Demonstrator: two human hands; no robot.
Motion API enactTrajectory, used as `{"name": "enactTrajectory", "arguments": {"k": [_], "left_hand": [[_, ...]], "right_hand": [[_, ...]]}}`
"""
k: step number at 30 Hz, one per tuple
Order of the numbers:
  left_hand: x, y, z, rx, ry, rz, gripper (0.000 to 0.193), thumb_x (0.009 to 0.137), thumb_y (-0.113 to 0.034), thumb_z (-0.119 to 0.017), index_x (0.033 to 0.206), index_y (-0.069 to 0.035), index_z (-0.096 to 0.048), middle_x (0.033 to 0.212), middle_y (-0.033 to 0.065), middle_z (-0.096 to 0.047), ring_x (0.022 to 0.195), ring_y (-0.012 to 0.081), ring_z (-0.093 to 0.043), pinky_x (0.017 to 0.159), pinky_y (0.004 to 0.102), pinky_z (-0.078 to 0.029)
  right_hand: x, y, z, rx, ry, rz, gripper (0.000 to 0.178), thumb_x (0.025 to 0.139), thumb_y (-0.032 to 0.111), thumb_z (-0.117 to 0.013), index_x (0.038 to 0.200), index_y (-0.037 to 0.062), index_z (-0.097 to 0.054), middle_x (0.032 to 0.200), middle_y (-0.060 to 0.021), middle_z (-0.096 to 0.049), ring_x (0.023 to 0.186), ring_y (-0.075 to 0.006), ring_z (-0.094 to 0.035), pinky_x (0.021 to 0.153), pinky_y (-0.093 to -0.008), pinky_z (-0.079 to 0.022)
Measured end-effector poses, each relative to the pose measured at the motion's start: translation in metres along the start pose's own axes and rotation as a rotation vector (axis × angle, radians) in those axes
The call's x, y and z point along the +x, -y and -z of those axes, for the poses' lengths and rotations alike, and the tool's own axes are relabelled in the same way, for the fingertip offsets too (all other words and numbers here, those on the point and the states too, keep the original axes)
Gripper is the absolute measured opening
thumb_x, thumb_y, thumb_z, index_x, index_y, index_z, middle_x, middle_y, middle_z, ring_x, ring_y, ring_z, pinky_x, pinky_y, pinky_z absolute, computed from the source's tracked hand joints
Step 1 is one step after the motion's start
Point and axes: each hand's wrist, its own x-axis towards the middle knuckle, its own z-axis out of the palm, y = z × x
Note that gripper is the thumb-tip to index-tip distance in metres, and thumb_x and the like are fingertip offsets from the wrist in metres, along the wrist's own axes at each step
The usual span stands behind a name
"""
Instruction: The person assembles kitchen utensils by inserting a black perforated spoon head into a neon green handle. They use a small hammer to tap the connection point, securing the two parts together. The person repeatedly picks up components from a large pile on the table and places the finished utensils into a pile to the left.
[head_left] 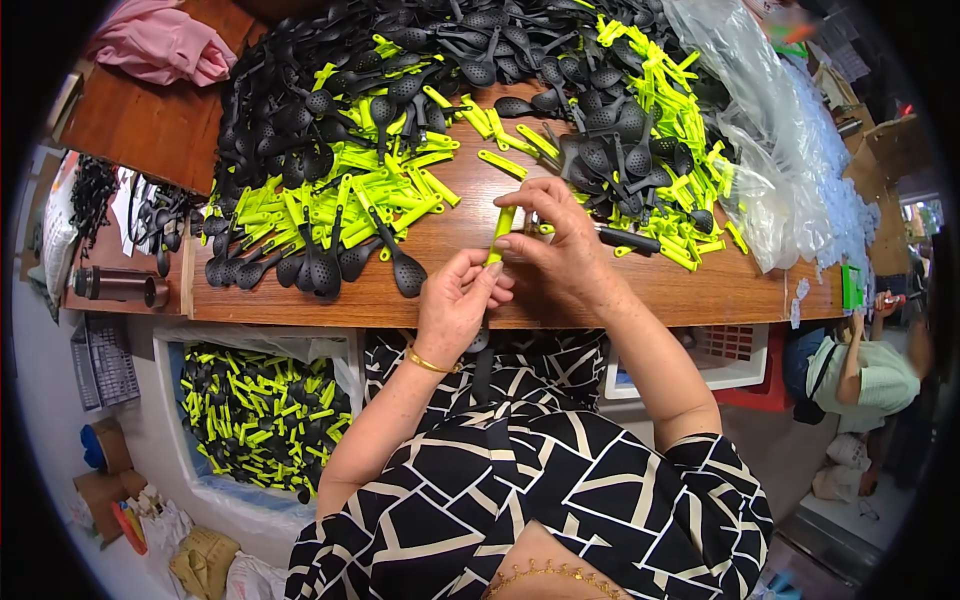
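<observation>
Assembly step in hand, by the look of it: slim lime-green plastic handle (499, 234) held upright just above near edge of brown wooden desk (450, 290). Right hand (562, 252) fingers clamped on upper part, left hand (455, 305) fingers closed round lower end, something dark pinched below, hard to tell what. Heap of black slotted plastic spoon heads (320, 262) and loose green handles (330, 190) spread behind. White bin of finished pieces (255, 415) sits below desk. Next move probably calls for firm push together, ends lined up straight.
</observation>
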Motion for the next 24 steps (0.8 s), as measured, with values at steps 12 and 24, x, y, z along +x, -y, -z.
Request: {"name": "enactTrajectory", "arguments": {"k": [12,24], "left_hand": [[-0.083,0.041,0.020,-0.289,-0.035,0.451,0.025,0.108,-0.023,-0.064,0.121,-0.001,-0.065,0.103,0.0127,-0.077,0.083,0.0147,-0.073,0.075,0.0263,-0.058],[-0.082,0.052,-0.001,-0.355,-0.074,0.397,0.030,0.111,-0.028,-0.058,0.108,0.000,-0.067,0.083,0.0044,-0.068,0.071,0.0111,-0.066,0.068,0.0257,-0.056]], "right_hand": [[-0.064,-0.060,0.076,-0.768,-0.035,-0.026,0.026,0.079,0.021,-0.086,0.100,0.0120,-0.076,0.109,-0.0041,-0.069,0.107,-0.0280,-0.063,0.091,-0.0426,-0.046],[-0.085,0.020,0.060,-0.263,0.030,0.158,0.043,0.081,-0.004,-0.078,0.120,0.0143,-0.079,0.104,-0.0097,-0.078,0.092,-0.0260,-0.076,0.072,-0.0353,-0.059]]}}
